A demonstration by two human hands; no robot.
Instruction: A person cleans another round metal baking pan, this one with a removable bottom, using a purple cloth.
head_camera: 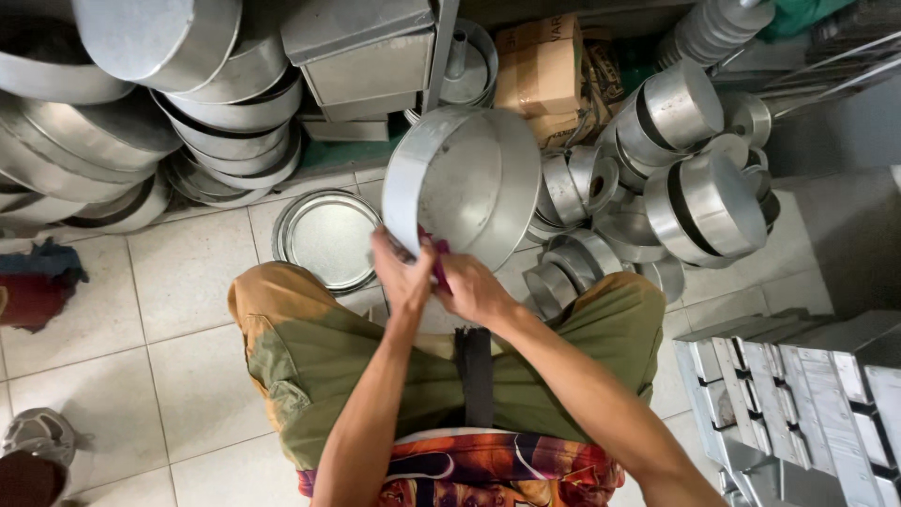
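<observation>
Head view: hands (pixel 441 282) on empty pan (pixel 462 188)

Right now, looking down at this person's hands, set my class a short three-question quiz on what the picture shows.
1. True or false: the round metal pan lies flat on the tiled floor.
2. What does the right hand press against the pan: A a brush, B a reddish cloth, C a spoon?
3. What lies on the floor just left of the left hand?

Key
1. False: both hands hold it up, tilted on edge.
2. B.
3. A shallow round metal tray.
</observation>
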